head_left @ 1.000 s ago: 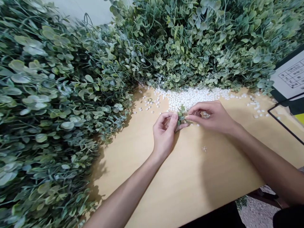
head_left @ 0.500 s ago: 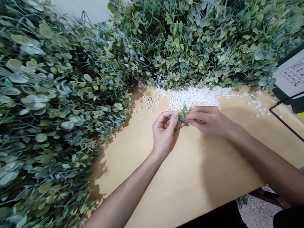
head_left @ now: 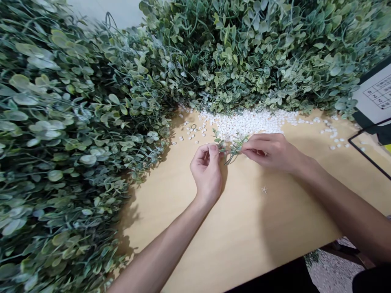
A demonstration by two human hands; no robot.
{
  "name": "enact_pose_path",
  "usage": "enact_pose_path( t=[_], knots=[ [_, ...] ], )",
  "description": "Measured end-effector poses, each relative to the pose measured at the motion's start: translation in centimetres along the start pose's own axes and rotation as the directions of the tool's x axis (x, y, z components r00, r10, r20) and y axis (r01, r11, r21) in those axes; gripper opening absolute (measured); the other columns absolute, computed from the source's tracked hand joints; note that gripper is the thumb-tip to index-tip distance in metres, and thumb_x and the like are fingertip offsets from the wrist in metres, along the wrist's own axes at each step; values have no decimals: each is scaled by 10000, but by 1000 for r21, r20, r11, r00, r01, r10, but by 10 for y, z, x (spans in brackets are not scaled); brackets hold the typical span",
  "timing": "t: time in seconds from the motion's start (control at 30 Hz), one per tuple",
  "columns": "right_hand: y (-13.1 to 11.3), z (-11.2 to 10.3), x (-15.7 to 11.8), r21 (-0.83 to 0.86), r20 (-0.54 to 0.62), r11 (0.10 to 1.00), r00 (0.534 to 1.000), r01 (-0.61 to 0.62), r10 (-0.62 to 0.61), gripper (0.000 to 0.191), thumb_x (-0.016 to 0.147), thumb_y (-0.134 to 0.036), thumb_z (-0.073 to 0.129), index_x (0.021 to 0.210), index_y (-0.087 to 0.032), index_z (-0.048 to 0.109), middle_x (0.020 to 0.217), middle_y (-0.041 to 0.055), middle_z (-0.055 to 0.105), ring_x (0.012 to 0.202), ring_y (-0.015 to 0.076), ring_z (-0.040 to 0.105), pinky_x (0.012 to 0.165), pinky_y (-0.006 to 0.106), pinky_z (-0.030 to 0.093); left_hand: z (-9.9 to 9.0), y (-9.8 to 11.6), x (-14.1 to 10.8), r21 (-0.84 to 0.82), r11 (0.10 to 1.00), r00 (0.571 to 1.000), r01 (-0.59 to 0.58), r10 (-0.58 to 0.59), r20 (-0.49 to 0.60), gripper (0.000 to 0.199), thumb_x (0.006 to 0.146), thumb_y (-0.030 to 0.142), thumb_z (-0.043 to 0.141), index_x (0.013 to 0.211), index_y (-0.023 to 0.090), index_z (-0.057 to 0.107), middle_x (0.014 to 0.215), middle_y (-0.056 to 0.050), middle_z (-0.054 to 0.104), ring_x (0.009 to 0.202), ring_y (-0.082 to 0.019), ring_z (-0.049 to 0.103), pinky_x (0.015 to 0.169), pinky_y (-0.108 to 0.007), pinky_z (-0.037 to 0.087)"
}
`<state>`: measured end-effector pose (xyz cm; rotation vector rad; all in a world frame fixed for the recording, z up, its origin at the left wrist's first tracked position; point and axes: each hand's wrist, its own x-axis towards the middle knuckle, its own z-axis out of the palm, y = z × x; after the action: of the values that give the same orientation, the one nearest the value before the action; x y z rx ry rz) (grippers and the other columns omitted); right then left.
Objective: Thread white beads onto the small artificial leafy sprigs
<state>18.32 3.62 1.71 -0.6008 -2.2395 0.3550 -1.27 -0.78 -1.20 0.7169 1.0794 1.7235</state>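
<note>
One leafy sprig [head_left: 238,142] is up between left hand [head_left: 207,173] and right hand [head_left: 273,152], well in from the desk's [head_left: 220,236] near edge. Right grip's clamped on one side, left grip pinched at the other, probably steadying those thin stems! No container shows: white beads [head_left: 244,123] lie loose, banked against greenery [head_left: 229,73] along the far side.

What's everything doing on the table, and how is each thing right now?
Left hand: curled, thumb bent in beside the leaves.
Right hand: fingers pinched at the leaves.
Green sprigs: upright between the hands; joined or separate, I can't tell.
White pieces: loose, spread out.
Little white star: lying alone.
Leafy plants: bushy, piled up.
</note>
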Motion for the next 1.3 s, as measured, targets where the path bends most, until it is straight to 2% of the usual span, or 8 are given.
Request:
enact_pose_path(
  t=[0.2,0.33,0.5,0.63,0.8,0.97,1.17,1.3],
  knots=[
    [2,0,1,-1,20,998,998,-62,62,164,1029,-137,585,943,-197,712,830,35,727,680,123,616,642,254,478,0,4,0,13,999,997,51,-52,59,418,761,523,905,818,162,703,819,-7,682,776,-115,673,792,-268,592],
    [0,1,3,8,17,996,996,-86,86,166,1026,-152,591,921,-206,707,806,32,727,697,134,624,655,267,480,1,6,-2,49,995,978,83,-91,186,474,579,294,1031,885,182,687,843,14,697,759,-108,688,744,-239,584],
    [-1,-6,5,122,11,965,973,-230,231,109,974,-214,707,870,-204,738,762,10,722,633,120,613,593,263,477,1,6,-2,31,998,983,51,-56,175,428,678,227,972,933,199,630,936,34,657,736,-67,668,763,-227,591],
    [3,-12,6,329,-116,848,873,-416,474,144,882,-338,842,897,-218,764,856,30,776,737,163,707,685,297,591,0,10,-1,-9,993,975,122,-118,186,450,671,169,926,989,228,612,924,50,626,651,-48,597,632,-188,549],
    [5,-13,12,587,-182,664,724,-463,665,290,746,-404,951,883,-232,762,844,23,773,728,165,726,723,325,652,0,15,-1,24,968,919,252,-247,306,441,676,158,886,993,235,589,1011,-5,719,734,-104,656,647,-223,558],
    [1,-11,15,706,-62,520,690,-480,722,356,703,-426,978,874,-205,758,833,33,792,750,181,767,769,348,676,0,11,-3,80,981,900,177,-194,389,394,740,234,924,967,218,602,962,-5,700,862,-114,678,738,-204,555],
    [-1,-5,14,760,55,412,681,-503,730,363,709,-391,979,894,-181,747,739,17,781,590,126,679,560,245,559,-3,9,-6,195,978,906,80,-153,395,369,794,328,916,1073,222,699,899,13,649,771,-88,600,728,-193,519],
    [-4,-4,15,786,102,357,675,-505,731,359,713,-369,975,910,-178,743,759,11,784,597,114,660,585,243,543,-4,10,-7,256,964,913,73,-168,372,325,813,391,895,1041,193,774,832,1,653,701,-93,571,671,-205,484]
  ],
)
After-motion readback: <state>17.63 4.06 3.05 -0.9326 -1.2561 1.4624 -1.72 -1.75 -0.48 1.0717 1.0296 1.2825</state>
